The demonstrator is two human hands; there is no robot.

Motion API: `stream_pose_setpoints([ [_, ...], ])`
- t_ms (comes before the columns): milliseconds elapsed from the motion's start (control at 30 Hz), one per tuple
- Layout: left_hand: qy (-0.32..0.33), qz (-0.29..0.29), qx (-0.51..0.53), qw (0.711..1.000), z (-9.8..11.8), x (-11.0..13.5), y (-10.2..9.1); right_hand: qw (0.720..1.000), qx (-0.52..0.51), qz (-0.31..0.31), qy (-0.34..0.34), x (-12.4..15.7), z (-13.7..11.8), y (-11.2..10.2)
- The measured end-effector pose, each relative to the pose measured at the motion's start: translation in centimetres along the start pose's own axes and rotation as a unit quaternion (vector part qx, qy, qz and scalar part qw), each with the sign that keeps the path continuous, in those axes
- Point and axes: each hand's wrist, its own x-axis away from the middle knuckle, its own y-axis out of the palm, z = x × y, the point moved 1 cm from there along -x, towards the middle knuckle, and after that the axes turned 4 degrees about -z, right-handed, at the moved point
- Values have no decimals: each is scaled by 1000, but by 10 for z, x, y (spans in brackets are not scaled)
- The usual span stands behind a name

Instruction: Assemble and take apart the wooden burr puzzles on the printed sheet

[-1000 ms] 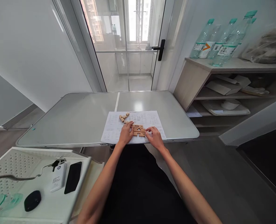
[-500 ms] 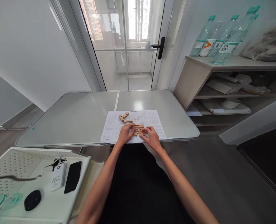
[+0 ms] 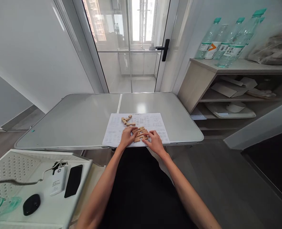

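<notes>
We are looking down at a grey table [image 3: 83, 117], where a printed sheet [image 3: 158, 122] is lying near the front edge and bearing a group of notched wooden pieces [image 3: 140, 133]. Those pieces are lying flat, one beyond another in a slanting stack of rows, between our two hands. Our left hand [image 3: 127, 136] is resting at their left ends, thumb and forefinger standing apart; our right hand [image 3: 155, 142] is lying over the right ends, its thumb and forefinger also parting slightly (we cannot tell whether either hand is actually pinching the wood). Just beyond our left hand, a short wooden bar [image 3: 130, 124] is lying on the sheet, and some angled wooden blocks [image 3: 124, 121] are sitting close past it. To the left, a white tray [image 3: 47, 208] is holding a black phone [image 3: 73, 181] and a rounded black object [image 3: 31, 204]. To the right, capped bottles [image 3: 232, 51] are standing on a shelf unit [image 3: 197, 82].
</notes>
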Motion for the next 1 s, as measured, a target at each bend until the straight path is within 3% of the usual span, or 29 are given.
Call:
stream_pose_setpoints([
  [367,-21,12,30,999,-5,0,0,998,-35,-47,-18,-6,6,-7],
  [667,-23,9,55,998,-3,0,2,996,-80,-51,-4,-9,5,-9],
  [833,-40,23,112,993,3,1,-2,986,-156,-50,11,-11,0,-16],
  [1000,-73,46,177,980,12,3,-4,957,-280,-65,30,-17,-13,-15],
])
